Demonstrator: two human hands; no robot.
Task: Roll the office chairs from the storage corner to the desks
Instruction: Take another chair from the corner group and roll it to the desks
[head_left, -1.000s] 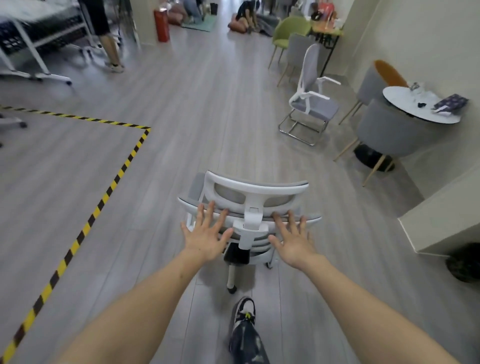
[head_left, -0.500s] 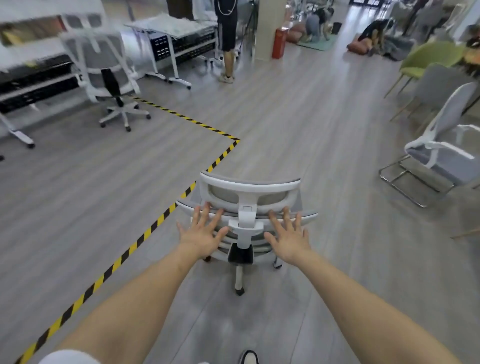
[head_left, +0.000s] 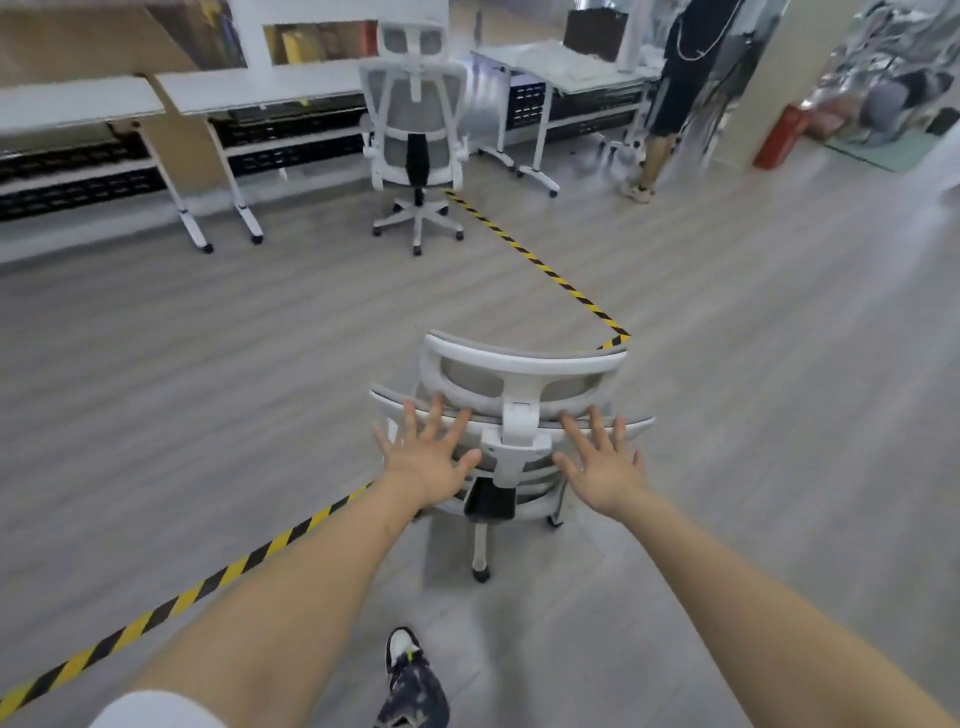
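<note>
White tabletops on wheeled white legs, the long desks (head_left: 78, 106), stand far off to the left of the white-framed grey mesh office chair (head_left: 511, 426) I am pushing. Yellow-and-black striped floor tape (head_left: 208, 584) runs from the lower left under that chair, turns a corner just beyond its headrest and heads away towards the desks. My left hand (head_left: 426, 454) lies flat on the left side of the chair's backrest, fingers straight and spread, curled round nothing. The chair itself stands on grey wood-look flooring (head_left: 208, 364), its back to me, one castor visible below the seat. Well beyond it, against the desks, a second white mesh office chair (head_left: 415, 135) is parked facing away. Below the near chair, my dark patterned sneaker (head_left: 410, 680) steps forward. My right hand (head_left: 602, 460) presses the right side of the backrest the same way, open-palmed, fingers splayed. Far to the right of the chair stands a person in dark shorts (head_left: 670, 98), then a red cylinder (head_left: 779, 137).
</note>
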